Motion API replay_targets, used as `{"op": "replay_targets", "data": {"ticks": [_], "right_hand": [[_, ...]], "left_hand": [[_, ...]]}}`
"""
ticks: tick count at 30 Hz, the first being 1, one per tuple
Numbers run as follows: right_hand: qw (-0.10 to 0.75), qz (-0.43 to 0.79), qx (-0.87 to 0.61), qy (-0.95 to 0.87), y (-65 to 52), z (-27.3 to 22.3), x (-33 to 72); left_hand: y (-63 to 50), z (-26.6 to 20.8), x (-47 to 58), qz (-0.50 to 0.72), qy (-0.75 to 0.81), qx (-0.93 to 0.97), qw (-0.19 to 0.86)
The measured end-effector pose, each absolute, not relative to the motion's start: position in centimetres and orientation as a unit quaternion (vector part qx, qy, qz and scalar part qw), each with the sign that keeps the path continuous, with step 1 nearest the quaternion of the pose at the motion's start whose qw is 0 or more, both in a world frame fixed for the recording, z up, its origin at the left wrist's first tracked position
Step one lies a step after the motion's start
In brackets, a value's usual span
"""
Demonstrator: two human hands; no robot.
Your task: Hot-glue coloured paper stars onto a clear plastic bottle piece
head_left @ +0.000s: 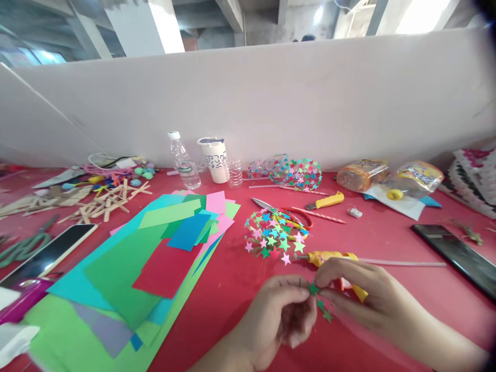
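Note:
A small green paper star (313, 289) is pinched between the fingertips of both hands. My left hand (277, 315) is closed on its left side, thumb against forefinger. From the right, my right hand (358, 289) grips the same star with thumb and fingers. More green stars (326, 314) show just below the fingertips; whether they hang or lie on the table I cannot tell. Behind the right hand is a yellow glue gun (325, 257), partly hidden, with a clear glue stick (403, 263) behind it. Beyond the hands sits a cluster of colourful paper stars (273, 235).
Coloured paper sheets (124, 274) overlap on the left of the red table (217, 320). Scissors (263, 203) and a yellow utility knife (325, 200) lie farther back. A water bottle (184, 163), a paper cup (216, 160) and a star-covered bottle (294, 173) are near the partition (248, 103).

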State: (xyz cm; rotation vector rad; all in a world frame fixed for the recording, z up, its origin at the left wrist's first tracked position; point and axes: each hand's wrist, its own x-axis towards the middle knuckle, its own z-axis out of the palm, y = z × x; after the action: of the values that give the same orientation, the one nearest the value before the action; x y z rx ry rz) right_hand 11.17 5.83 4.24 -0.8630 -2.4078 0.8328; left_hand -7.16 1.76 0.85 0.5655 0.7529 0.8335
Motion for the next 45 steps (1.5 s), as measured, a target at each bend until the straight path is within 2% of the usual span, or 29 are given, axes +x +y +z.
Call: {"op": "replay_targets", "data": {"ticks": [8, 11, 13, 17, 19, 22, 24, 26, 34, 45], "right_hand": [[0.23, 0.284, -0.233, -0.901, 6.2, 3.9, 11.6], [0.226, 0.271, -0.246, -0.903, 6.5, 4.6, 11.6], [0.249, 0.258, -0.262, -0.896, 7.1, 5.3, 11.6], [0.281, 0.206, -0.244, -0.905, 8.9, 6.6, 11.3], [0.257, 0.18, -0.217, -0.924, 9.8, 6.9, 11.0], [0.213, 0.164, -0.197, -0.943, 10.5, 6.7, 10.5], [0.21, 0.169, -0.199, -0.942, 10.7, 6.3, 10.4], [0.218, 0.179, -0.198, -0.939, 10.8, 5.8, 10.3], [0.24, 0.205, -0.166, -0.934, 11.2, 5.3, 10.1], [0.224, 0.24, -0.17, -0.929, 11.2, 4.4, 10.2]], "left_hand": [[1.8, 1.2, -7.5, 0.37, 0.326, 0.259, 0.831], [1.4, 1.5, -7.2, 0.382, 0.369, 0.296, 0.794], [0.8, 1.6, -6.8, 0.402, 0.444, 0.385, 0.702], [-0.6, 0.8, -5.8, 0.393, 0.563, 0.578, 0.441], [-0.8, 0.3, -6.0, 0.358, 0.589, 0.652, 0.315], [0.1, 0.2, -7.3, 0.322, 0.541, 0.775, 0.059], [0.9, 0.6, -8.2, 0.334, 0.546, 0.765, -0.069], [1.6, 1.2, -8.7, 0.364, 0.555, 0.736, -0.133], [3.4, 1.0, -7.8, 0.385, 0.535, 0.723, -0.207], [3.7, 0.4, -7.8, 0.391, 0.54, 0.731, -0.146]]}}
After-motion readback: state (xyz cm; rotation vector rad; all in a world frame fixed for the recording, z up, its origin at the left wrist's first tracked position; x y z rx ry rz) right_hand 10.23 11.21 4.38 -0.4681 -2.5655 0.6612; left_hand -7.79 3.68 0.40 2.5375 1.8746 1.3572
